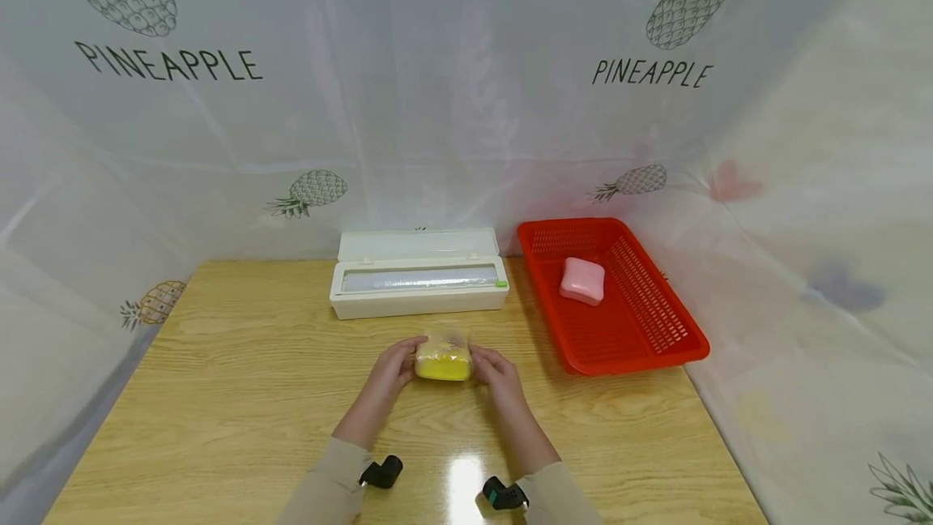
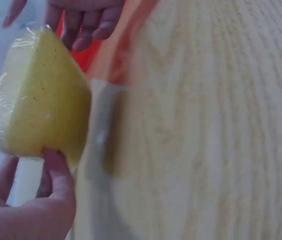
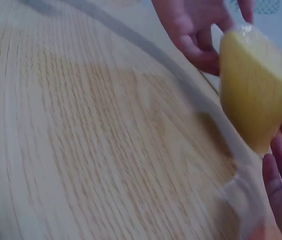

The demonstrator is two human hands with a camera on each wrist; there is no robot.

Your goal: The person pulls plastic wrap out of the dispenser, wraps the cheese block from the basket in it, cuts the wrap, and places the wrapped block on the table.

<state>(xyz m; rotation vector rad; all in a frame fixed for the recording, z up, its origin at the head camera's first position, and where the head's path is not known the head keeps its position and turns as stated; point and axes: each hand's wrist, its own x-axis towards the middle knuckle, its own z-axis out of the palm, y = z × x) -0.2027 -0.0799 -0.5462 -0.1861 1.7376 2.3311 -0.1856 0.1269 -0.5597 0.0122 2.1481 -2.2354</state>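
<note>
1. Head view: here's the table [image 1: 240, 403], underneath it all.
2. Left hand [image 1: 396, 364] pinches; right hand [image 1: 500, 379] sits alongside, fingers loose, contact unclear.
3. Yellow block [image 1: 443, 367] hangs between them, and glossy film [image 2: 3, 107] might slip if that pinch loosens!

left of left hand [image 1: 396, 363]: bare tabletop [image 1: 240, 379] — passable | ahead: white box [image 1: 419, 303] — blocked | right: red basket [image 1: 641, 364] blocks
</note>
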